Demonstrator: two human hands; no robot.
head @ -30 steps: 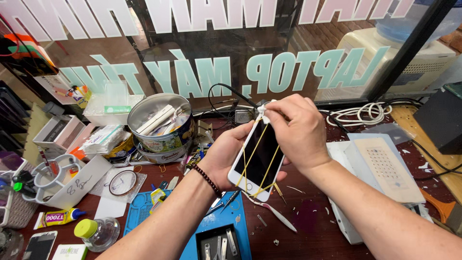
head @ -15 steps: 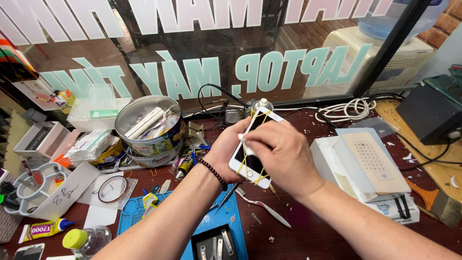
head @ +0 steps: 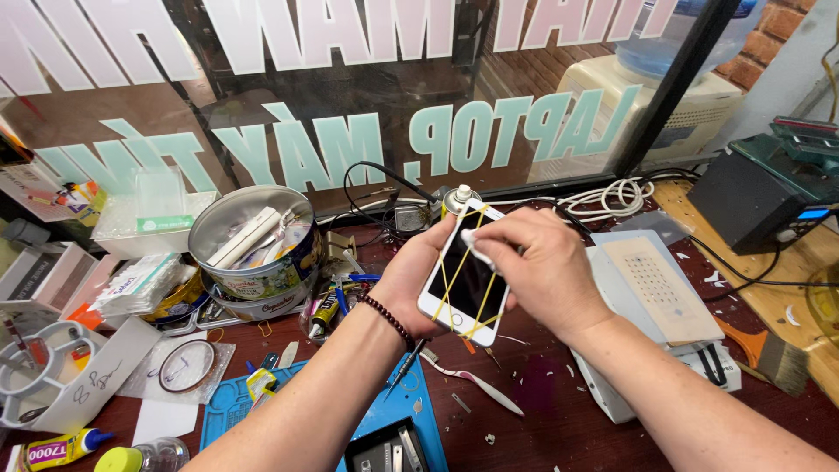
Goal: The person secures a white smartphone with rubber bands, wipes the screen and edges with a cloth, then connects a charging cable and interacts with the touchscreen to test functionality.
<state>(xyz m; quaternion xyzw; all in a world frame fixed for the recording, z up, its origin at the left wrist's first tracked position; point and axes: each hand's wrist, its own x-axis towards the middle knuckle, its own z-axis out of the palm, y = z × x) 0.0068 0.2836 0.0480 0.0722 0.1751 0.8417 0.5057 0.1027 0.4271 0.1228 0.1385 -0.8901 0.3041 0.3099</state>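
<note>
My left hand (head: pixel 412 281) holds a white smartphone (head: pixel 461 281) from underneath, tilted over the dark red workbench. Yellow rubber bands cross over its black screen. My right hand (head: pixel 540 271) rests on the phone's upper part and presses a small white wipe (head: pixel 480 247) against the glass near the top edge. A dark bead bracelet (head: pixel 389 320) sits on my left wrist.
A round metal tin (head: pixel 258 240) full of parts stands to the left. A blue work mat (head: pixel 384 419) with tweezers (head: pixel 476 386) lies below the phone. A white heating pad device (head: pixel 655 306) sits to the right, cables (head: pixel 603 197) behind, and glue tubes (head: pixel 61 447) at the lower left.
My right hand has moved from stretching the rubber bands at the phone's top to pressing a white wipe on the screen. The view has shifted slightly left and the phone sits lower.
</note>
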